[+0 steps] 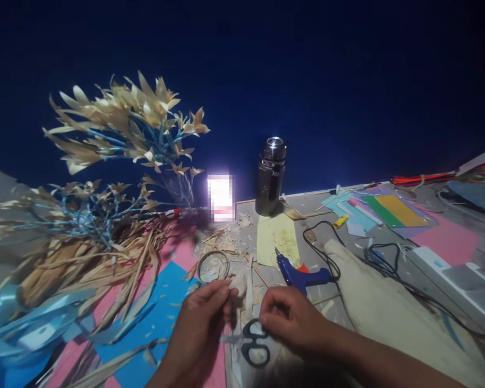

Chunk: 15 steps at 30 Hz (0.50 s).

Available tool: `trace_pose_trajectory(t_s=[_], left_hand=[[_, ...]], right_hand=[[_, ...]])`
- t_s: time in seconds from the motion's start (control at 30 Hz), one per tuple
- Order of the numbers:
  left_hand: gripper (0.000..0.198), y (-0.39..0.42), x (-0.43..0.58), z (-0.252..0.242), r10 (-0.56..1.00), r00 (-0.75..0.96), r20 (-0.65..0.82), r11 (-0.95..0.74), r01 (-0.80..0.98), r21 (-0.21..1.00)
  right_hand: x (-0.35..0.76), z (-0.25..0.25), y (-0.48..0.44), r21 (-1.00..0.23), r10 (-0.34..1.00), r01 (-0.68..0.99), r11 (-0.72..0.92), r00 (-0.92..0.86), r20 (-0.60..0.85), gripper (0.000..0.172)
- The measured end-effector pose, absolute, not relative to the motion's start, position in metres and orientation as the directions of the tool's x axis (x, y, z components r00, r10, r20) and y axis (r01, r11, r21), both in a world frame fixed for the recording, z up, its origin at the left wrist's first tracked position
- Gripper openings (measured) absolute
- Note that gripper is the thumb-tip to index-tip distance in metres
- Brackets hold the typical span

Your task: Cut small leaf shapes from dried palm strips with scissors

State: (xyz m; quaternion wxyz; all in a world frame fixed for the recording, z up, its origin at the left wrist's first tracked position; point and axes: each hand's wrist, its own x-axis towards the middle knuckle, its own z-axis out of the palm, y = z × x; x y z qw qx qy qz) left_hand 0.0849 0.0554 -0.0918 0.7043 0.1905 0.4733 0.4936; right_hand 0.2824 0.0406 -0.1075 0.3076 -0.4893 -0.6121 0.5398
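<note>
My left hand [208,307] is closed, thumb and fingers pinching a pale piece of dried husk [238,282]. To its right my right hand [286,315] is curled, thumb against fingers; whether anything sits in that pinch cannot be made out. Black-handled scissors [255,354] lie on the table just below and between the hands. Beyond the right hand rests a blue hot glue gun [305,276], its nozzle pointing up and left over a yellow sheet [277,237]. A roll of tape [213,268] lies beyond the left hand, among husk scraps.
Dried-husk flowers on blue stems [145,126] stand at left, above loose husk strips [137,269] and blue ribbon [36,318]. A dark flask [270,178] stands beside a glaring light [221,196]. Coloured papers [396,210], a white power strip [448,285] and black cords occupy the right.
</note>
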Motion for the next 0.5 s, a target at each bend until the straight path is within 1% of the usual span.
trace_pose_trajectory(t_s=[0.07,0.1,0.13,0.17,0.2,0.23,0.3,0.37,0.4,0.5], left_hand=[[0.026,0.068,0.079,-0.075,0.89,-0.001,-0.456,0.418,-0.4,0.816],[0.025,0.078,0.076,-0.066,0.902,-0.014,-0.43,0.407,-0.298,0.863],[0.022,0.089,0.074,-0.058,0.936,-0.021,-0.352,0.344,-0.161,0.925],[0.019,0.102,0.074,-0.051,0.965,0.013,-0.26,0.26,-0.007,0.965],[0.016,0.116,0.075,-0.046,0.986,0.046,-0.158,0.152,0.106,0.983],[0.016,0.13,0.077,-0.045,0.99,0.104,-0.099,0.079,0.179,0.981],[0.021,0.16,0.086,-0.049,0.983,0.157,-0.091,0.056,0.215,0.975],[0.036,0.187,0.098,-0.06,0.974,0.192,-0.117,0.059,0.282,0.958],[0.039,0.2,0.104,-0.067,0.972,0.198,-0.131,0.066,0.307,0.95],[0.028,0.228,0.114,-0.079,0.965,0.192,-0.181,0.099,0.373,0.923]], right_hand=[[0.282,-0.108,0.041,-0.956,0.937,0.292,0.01,-0.338,-0.093,0.01],[0.282,-0.108,0.041,-0.951,0.937,0.306,0.051,-0.345,-0.061,0.01],[0.282,-0.109,0.041,-0.943,0.935,0.319,0.091,-0.353,-0.03,0.009],[0.282,-0.109,0.041,-0.936,0.932,0.328,0.126,-0.362,-0.001,0.009],[0.282,-0.11,0.041,-0.93,0.929,0.333,0.157,-0.368,0.025,0.009],[0.282,-0.111,0.04,-0.925,0.926,0.335,0.182,-0.375,0.047,0.009],[0.282,-0.113,0.04,-0.916,0.921,0.336,0.22,-0.381,0.081,0.007],[0.282,-0.115,0.041,-0.905,0.916,0.342,0.252,-0.387,0.108,0.006],[0.282,-0.115,0.042,-0.9,0.913,0.346,0.266,-0.39,0.12,0.006],[0.283,-0.116,0.043,-0.885,0.907,0.359,0.296,-0.395,0.143,0.004]])
